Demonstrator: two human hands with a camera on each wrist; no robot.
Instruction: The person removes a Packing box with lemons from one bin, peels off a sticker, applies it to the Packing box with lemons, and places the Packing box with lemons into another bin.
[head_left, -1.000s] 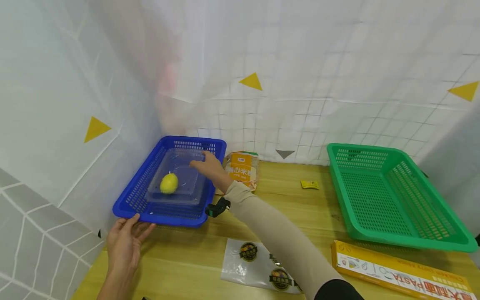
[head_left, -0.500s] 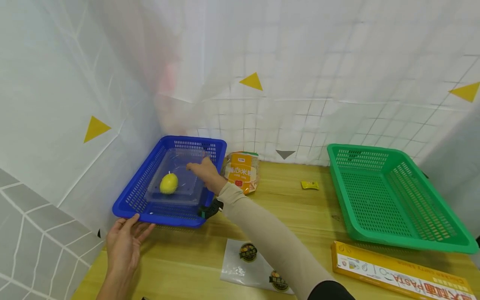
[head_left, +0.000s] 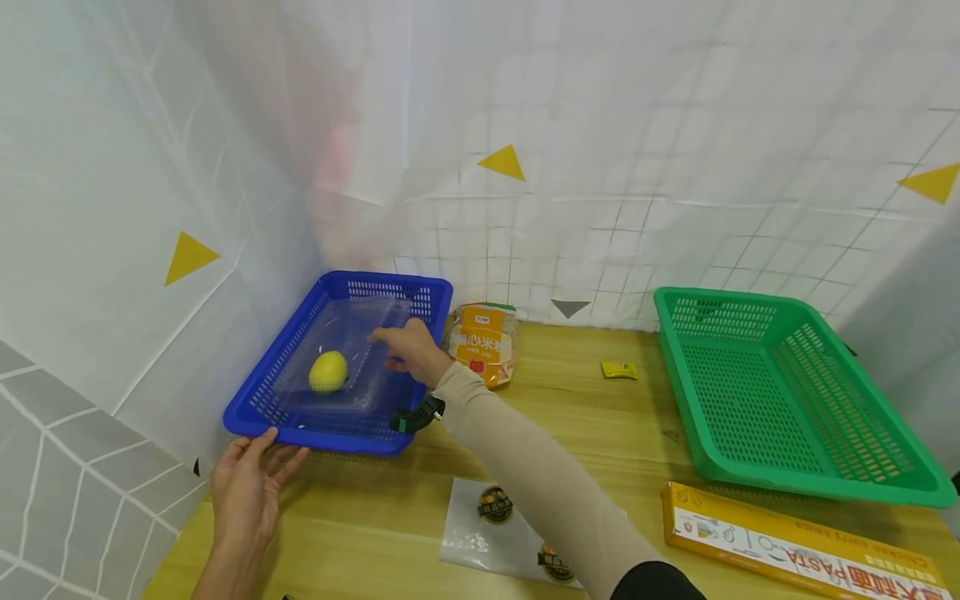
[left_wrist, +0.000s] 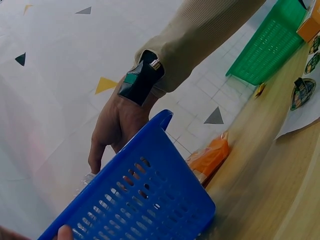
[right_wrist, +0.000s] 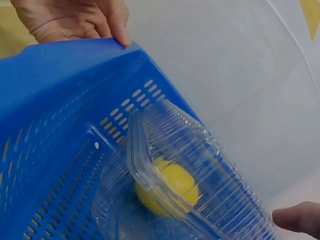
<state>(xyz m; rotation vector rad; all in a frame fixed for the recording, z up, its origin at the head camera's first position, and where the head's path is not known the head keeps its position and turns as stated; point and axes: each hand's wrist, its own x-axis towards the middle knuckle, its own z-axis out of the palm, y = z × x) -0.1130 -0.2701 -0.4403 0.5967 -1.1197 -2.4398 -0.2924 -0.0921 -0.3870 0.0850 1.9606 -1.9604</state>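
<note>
A blue plastic basket point(head_left: 352, 435) stands at the left, its near rim held by my left hand point(head_left: 249, 496), with the thumb over the rim and the fingers below. Inside lies a clear plastic box point(head_left: 378, 325), ridged along its walls in the right wrist view. A round yellow fruit point(head_left: 328, 372) sits in this box point(right_wrist: 220, 175) toward its left. My right hand point(head_left: 412, 350) reaches over the basket's right rim and grips the box's right side, tilting it. In the right wrist view only the thumb point(right_wrist: 300, 218) of that hand shows; its other fingers are hidden.
An orange-labelled food bag point(head_left: 482, 346) leans just right of the blue basket. A small yellow packet point(head_left: 619, 369) lies mid-table. At right are a green basket point(head_left: 795, 479) and a long pasta box point(head_left: 795, 542). A plastic sheet with round labels point(head_left: 480, 533) lies in front.
My right hand has shifted slightly left and down onto the box, and its fingers have curled. The box has tilted, and the yellow fruit has moved a little left. My left hand has stayed put.
</note>
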